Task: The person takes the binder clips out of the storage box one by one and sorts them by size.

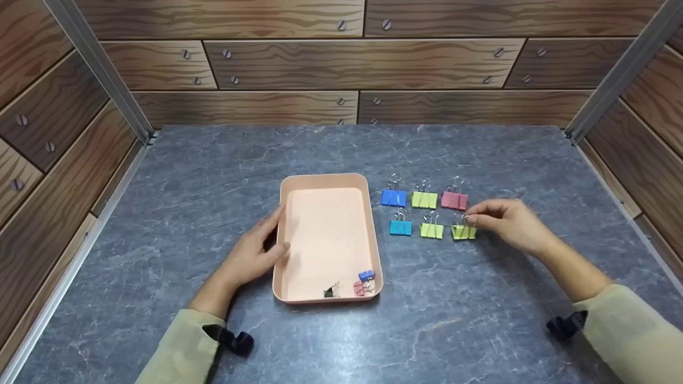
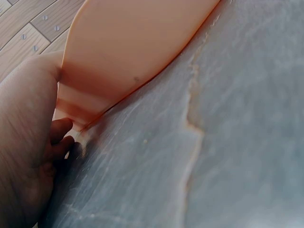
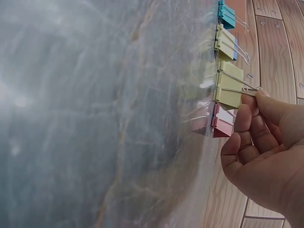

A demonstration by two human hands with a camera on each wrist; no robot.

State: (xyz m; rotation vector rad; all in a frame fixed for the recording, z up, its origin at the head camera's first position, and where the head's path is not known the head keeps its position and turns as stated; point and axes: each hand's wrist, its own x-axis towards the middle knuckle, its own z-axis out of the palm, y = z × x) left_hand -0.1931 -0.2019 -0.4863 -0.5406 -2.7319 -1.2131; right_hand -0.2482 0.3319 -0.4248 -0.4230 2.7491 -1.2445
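Observation:
My left hand (image 1: 251,256) grips the left wall of a shallow peach tray (image 1: 331,300), thumb over the rim and fingers along the outside. On the right, my right hand (image 1: 515,224) pinches the wire handle of a yellow-green binder clip (image 1: 463,232), the rightmost of the front row. That same clip (image 3: 230,85) stands upright in the right wrist view, thumb and fingertip at its handle end. Beside it in the front row stand another yellow-green clip (image 1: 431,230) and a teal clip (image 1: 400,228). Behind are a blue clip (image 1: 394,198), a yellow-green clip and a red clip (image 1: 454,200).
Inside the tray's near end lie a small blue clip (image 1: 366,275), a small pink clip (image 1: 358,288) and a small black clip (image 1: 328,293). Wood-patterned panels (image 1: 363,64) enclose the grey marbled table (image 1: 213,160) at the back and both sides.

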